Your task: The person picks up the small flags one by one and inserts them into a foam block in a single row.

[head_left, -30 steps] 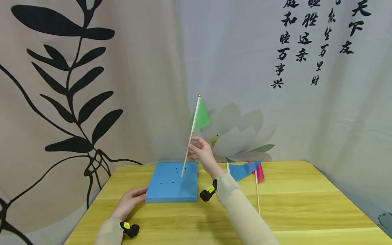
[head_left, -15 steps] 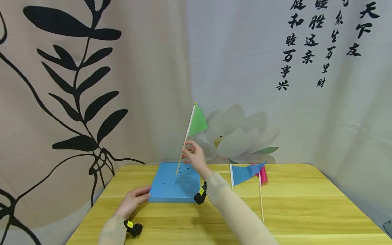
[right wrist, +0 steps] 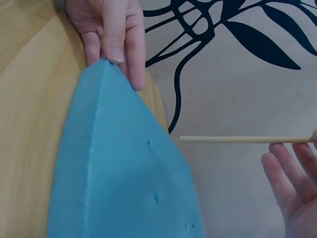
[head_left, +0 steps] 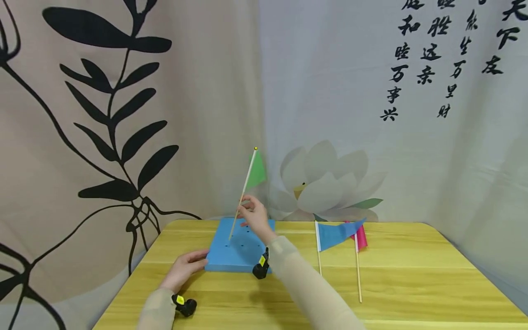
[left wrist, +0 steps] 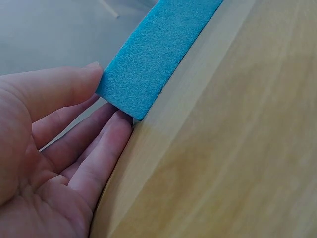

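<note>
Backdrop: one, pale cloth, behind the board; printed with a dark leafy plant to the board's left, and a lotus to its right.

Table: one, yellowish wood grain, beneath the board and reaching well past it on the right.

Blue board: one, thick, foam-like in texture, lying flat; top face pierced with small holes.

Green flag: one, triangular, on a thin wooden stick with a gold tip. Held tilted above the board, cloth uppermost; the right wrist view shows the stick's lower end clear of the board.

Blue flag: one, triangular, well to the right of the board, white sleeve at its stick.

Pink flag: one, farther right of the board, its cloth partly behind the blue one's point.

Right hand: above the board, thumb and fingers pinching the green flag's stick below the cloth.

Left hand: at the board's near left corner, fingers nearly straight, thumb and fingers touching it.

Wrist cameras: two, black with yellow labels; one left of the board, one at its near right corner.
</note>
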A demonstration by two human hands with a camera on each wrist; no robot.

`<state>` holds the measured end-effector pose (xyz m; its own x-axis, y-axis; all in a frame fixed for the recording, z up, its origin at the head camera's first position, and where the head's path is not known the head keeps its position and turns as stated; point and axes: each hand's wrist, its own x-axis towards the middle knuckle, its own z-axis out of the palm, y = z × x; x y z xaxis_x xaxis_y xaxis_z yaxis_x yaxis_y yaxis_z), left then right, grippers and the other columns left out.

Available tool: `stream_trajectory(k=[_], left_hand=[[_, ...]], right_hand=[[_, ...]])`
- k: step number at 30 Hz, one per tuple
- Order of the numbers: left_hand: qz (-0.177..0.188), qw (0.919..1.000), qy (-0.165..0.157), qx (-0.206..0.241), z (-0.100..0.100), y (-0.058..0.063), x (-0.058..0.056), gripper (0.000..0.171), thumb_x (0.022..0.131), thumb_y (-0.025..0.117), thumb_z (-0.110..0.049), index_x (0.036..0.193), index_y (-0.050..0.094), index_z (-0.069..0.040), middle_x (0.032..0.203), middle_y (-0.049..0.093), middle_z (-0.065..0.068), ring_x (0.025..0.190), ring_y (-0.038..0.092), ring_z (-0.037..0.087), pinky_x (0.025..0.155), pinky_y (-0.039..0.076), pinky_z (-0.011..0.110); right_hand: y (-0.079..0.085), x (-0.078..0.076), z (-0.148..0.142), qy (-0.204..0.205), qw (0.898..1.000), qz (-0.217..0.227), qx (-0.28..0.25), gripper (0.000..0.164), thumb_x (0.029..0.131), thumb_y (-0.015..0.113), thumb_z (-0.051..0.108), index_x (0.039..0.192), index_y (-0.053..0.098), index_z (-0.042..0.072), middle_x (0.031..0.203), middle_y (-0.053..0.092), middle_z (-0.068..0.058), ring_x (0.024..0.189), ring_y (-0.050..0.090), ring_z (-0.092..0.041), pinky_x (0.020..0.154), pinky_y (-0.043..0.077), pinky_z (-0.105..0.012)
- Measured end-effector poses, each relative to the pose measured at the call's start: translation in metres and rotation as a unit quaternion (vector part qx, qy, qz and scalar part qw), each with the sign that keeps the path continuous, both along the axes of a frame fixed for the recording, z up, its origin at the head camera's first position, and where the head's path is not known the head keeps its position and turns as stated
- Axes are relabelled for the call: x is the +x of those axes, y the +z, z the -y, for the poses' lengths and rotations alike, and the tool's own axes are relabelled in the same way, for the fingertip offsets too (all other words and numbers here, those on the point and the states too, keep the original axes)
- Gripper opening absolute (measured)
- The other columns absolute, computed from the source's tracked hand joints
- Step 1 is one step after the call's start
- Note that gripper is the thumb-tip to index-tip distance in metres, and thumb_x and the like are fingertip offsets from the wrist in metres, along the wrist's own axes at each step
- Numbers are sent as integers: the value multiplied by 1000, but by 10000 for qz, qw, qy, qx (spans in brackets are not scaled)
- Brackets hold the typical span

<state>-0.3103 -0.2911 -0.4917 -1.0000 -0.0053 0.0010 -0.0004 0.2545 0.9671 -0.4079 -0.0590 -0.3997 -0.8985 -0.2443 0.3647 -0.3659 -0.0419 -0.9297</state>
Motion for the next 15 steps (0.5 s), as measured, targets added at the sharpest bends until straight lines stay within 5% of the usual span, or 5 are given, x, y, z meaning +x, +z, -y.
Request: stream_trajectory(k=[15], left_hand=[[23,10000,23,71,-1,0,-1,48,91,70,-18,133,57,1,137,54,19,125,50,35,96,50,42]], right_hand=[[-13,-1,11,49,9997,52,232,14,98,59,11,111,61,15,102,66,-20,82,69,-27,62,60,-49]])
